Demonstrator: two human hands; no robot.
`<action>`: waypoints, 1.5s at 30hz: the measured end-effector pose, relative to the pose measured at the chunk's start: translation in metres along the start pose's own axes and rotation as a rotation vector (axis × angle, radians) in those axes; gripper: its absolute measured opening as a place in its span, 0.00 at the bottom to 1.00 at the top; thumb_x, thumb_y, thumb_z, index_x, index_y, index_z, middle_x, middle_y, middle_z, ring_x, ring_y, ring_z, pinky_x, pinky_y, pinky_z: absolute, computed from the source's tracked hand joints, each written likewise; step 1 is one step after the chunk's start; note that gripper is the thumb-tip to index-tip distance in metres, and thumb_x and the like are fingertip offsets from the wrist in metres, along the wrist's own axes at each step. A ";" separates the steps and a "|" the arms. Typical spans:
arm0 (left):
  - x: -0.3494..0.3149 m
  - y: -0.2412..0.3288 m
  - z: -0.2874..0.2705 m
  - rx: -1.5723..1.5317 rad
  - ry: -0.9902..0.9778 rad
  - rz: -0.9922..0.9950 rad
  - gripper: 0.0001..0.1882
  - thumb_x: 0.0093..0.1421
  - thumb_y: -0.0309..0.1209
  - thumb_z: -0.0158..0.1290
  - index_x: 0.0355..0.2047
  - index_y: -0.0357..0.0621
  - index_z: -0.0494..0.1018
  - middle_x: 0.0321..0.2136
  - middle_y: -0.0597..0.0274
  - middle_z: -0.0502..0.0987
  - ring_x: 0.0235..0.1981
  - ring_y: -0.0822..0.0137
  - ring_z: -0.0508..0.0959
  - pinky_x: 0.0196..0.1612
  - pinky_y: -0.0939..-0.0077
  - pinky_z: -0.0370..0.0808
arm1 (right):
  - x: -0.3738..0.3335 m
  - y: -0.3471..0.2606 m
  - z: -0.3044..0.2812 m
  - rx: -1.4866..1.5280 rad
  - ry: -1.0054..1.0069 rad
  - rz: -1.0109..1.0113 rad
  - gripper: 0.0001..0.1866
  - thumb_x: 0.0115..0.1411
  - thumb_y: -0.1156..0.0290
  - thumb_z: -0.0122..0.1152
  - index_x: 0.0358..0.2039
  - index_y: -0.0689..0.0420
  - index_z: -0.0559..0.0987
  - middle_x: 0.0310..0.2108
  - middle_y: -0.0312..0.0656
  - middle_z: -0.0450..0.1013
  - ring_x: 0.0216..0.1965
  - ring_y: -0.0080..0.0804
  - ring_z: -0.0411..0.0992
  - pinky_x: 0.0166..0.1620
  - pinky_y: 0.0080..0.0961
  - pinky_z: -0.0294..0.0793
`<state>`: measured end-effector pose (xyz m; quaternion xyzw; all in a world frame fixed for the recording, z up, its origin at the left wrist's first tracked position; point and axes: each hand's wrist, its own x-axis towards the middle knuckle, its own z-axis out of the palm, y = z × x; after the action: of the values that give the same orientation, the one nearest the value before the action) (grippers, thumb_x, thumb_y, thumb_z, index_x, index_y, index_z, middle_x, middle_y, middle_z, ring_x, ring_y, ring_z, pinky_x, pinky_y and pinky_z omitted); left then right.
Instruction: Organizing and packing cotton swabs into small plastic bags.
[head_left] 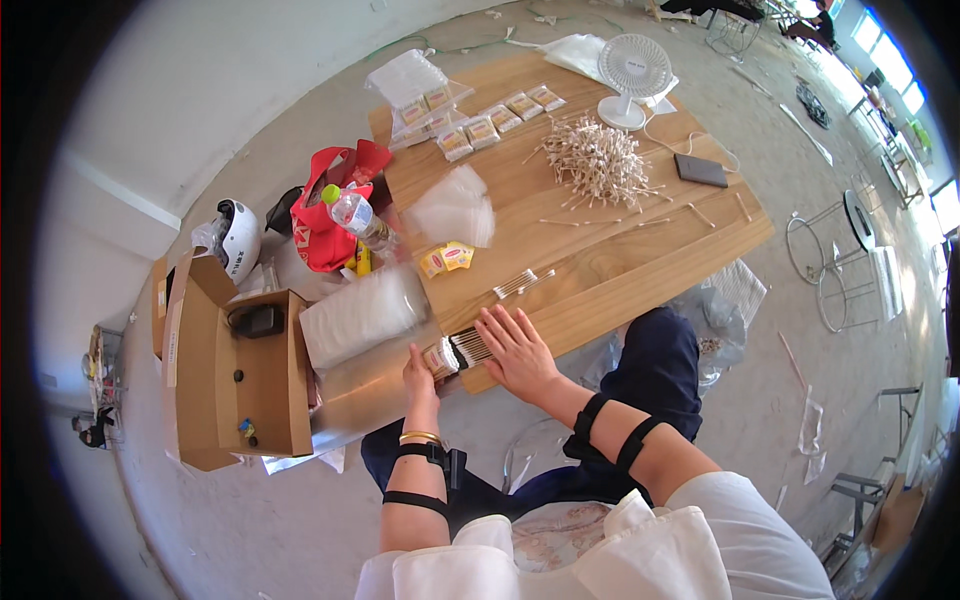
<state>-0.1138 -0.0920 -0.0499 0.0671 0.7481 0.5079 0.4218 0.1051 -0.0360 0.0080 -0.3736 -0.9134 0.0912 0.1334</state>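
Observation:
At the table's near edge my left hand (pixel 420 376) is closed round the side of a small clear packet of cotton swabs (pixel 441 358). My right hand (pixel 520 358) lies flat, fingers stretched, its fingertips over a row of cotton swabs (pixel 469 346) against a dark surface beside the packet. A few more swabs (pixel 523 283) lie together just beyond it. Two yellow printed cards (pixel 447 260) and a stack of clear plastic bags (pixel 455 207) are farther left. A big loose heap of cotton swabs (pixel 598 160) spreads over the far middle of the table.
Filled swab packets (pixel 481 131) line the far edge near a white fan (pixel 634 72). A dark power bank (pixel 700 170) sits at right. Left of the wooden table (pixel 620 270) are a water bottle (pixel 358 217), a red bag (pixel 322 225) and an open cardboard box (pixel 275 375).

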 end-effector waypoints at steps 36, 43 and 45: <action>0.003 0.004 -0.026 0.215 0.062 0.231 0.34 0.69 0.64 0.41 0.47 0.42 0.71 0.34 0.61 0.78 0.27 0.69 0.79 0.22 0.75 0.74 | -0.025 0.034 -0.011 -0.070 0.005 0.062 0.37 0.64 0.51 0.53 0.72 0.49 0.61 0.75 0.35 0.52 0.77 0.37 0.45 0.76 0.50 0.38; -0.032 0.007 -0.032 -0.021 0.078 0.126 0.27 0.71 0.54 0.48 0.47 0.39 0.70 0.35 0.56 0.80 0.26 0.69 0.81 0.24 0.78 0.79 | -0.027 0.075 -0.027 -0.145 0.051 0.164 0.37 0.67 0.53 0.50 0.74 0.50 0.57 0.76 0.36 0.49 0.77 0.38 0.43 0.76 0.50 0.36; -0.037 0.001 -0.034 -0.250 -0.087 0.025 0.25 0.69 0.51 0.54 0.54 0.44 0.69 0.41 0.59 0.80 0.34 0.67 0.83 0.33 0.75 0.81 | -0.019 0.061 -0.035 -0.112 0.093 0.153 0.37 0.66 0.54 0.50 0.73 0.52 0.57 0.75 0.39 0.51 0.76 0.40 0.46 0.76 0.50 0.39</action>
<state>-0.1144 -0.1347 -0.0244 0.0453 0.6590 0.5992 0.4524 0.1690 -0.0044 0.0213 -0.4529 -0.8787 0.0324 0.1474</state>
